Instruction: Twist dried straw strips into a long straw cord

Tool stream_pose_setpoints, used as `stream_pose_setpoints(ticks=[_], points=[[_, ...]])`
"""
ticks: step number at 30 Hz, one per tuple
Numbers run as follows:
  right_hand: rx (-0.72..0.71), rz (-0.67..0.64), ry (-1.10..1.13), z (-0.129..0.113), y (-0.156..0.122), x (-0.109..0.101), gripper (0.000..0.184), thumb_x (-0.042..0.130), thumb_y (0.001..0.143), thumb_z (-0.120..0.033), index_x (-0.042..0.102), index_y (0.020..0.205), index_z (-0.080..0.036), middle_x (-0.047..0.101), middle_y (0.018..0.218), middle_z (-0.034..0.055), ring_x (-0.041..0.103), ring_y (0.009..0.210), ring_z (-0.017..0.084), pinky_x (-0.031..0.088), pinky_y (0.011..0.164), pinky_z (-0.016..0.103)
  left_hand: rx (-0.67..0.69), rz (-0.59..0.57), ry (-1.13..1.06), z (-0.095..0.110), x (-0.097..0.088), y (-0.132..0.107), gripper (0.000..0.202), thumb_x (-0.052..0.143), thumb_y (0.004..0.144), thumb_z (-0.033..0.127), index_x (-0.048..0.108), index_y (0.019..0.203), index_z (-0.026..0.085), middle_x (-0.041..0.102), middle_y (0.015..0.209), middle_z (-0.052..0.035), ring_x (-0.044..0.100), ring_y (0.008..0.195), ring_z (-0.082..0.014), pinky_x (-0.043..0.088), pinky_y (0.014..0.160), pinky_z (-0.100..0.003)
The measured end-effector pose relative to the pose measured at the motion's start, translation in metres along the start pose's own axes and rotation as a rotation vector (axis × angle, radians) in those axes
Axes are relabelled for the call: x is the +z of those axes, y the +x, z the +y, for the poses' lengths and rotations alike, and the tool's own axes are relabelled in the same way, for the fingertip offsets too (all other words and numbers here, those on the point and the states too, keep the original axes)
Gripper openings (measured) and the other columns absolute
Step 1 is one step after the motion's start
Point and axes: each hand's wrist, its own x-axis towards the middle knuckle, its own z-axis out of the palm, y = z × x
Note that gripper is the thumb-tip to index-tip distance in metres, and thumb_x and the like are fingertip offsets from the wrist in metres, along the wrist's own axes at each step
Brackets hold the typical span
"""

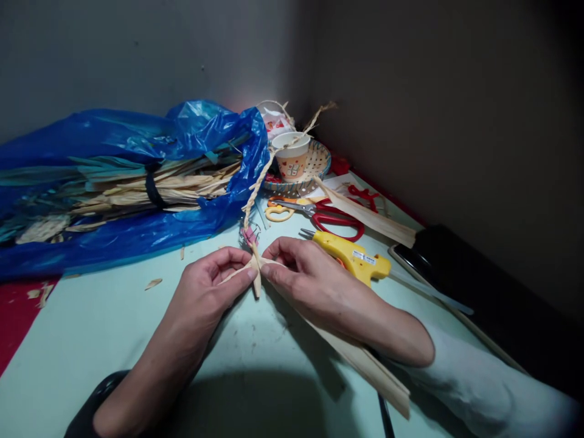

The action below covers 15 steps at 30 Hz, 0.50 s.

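Note:
A pale braid of dried husk strips (256,188) runs from the far side of the table toward me, past a pinkish clip (249,236). Its near end splits into loose strips between my hands. My left hand (219,277) pinches one strip at the crossing with thumb and fingers. Opposite it, my right hand (301,267) grips another strip; a long, wide husk strip (365,365) trails from beneath that hand toward the lower right. A short strip end (257,286) points down between the two thumbs.
A blue plastic bag (114,137) with bundled dried husks (182,185) lies at left. Behind the braid, a paper cup (292,159) stands in a woven basket (319,161). Red-handled scissors (340,220) and a yellow glue gun (356,257) lie right of my hands, near a black object (456,261).

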Motion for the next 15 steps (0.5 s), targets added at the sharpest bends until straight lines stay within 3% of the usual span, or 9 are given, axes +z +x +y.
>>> stream_pose_setpoints(ticks=[6, 11, 15], points=[[0.07, -0.008, 0.078, -0.0019, 0.0011, 0.0005, 0.016, 0.049, 0.085, -0.029, 0.058, 0.087, -0.017, 0.055, 0.069, -0.0002, 0.045, 0.061, 0.011, 0.03, 0.052, 0.022, 0.005, 0.011, 0.02, -0.0033, -0.0009, 0.0012, 0.022, 0.075, 0.067, 0.032, 0.066, 0.081, 0.017, 0.059, 0.067, 0.0019, 0.048, 0.057, -0.009, 0.034, 0.051, -0.018], [0.06, 0.046, 0.055, -0.0041, 0.0011, -0.0012, 0.014, 0.047, 0.083, -0.023, 0.059, 0.089, -0.017, 0.053, 0.068, -0.0001, 0.044, 0.059, 0.011, 0.029, 0.051, 0.022, -0.027, -0.003, -0.022, -0.0067, -0.0046, 0.0044, 0.022, 0.072, 0.071, 0.034, 0.071, 0.084, 0.017, 0.048, 0.056, 0.0038, 0.025, 0.045, -0.0052, 0.012, 0.043, -0.021], [0.024, 0.046, 0.015, -0.0053, 0.0016, -0.0012, 0.013, 0.047, 0.083, -0.022, 0.058, 0.085, -0.016, 0.054, 0.071, 0.0005, 0.043, 0.061, 0.011, 0.029, 0.053, 0.022, -0.026, -0.01, -0.061, -0.0071, -0.0044, 0.0041, 0.019, 0.071, 0.073, 0.031, 0.071, 0.087, 0.018, 0.041, 0.053, 0.0056, 0.02, 0.046, -0.0049, 0.009, 0.043, -0.022]])
